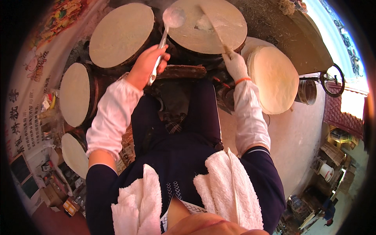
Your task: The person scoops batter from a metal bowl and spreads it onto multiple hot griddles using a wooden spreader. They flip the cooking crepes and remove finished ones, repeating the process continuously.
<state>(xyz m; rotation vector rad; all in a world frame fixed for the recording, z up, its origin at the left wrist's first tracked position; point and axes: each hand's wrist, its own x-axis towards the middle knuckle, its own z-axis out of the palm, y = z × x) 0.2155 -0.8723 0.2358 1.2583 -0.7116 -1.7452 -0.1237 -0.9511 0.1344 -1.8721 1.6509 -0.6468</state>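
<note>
My bare left hand (147, 64) grips the handle of a metal ladle (174, 17), its bowl over the left edge of the far round griddle. In my right hand (235, 63), which wears a white knit glove, is the end of a thin, slightly blurred spreading blade (216, 32). The blade slants across a thin round sheet of batter (232, 26) that covers this griddle. A pale lump of batter (204, 24) lies left of the blade. Just right of my gloved hand stands a stack of thin round flatbreads (274, 82).
More griddles covered with pale sheets curve round my left: a large one (122, 35), a smaller one (75, 95) and a partly hidden one (75, 155). A metal bucket (307, 92) stands beyond the flatbreads. At far lower right, a person (329, 213) is small in view.
</note>
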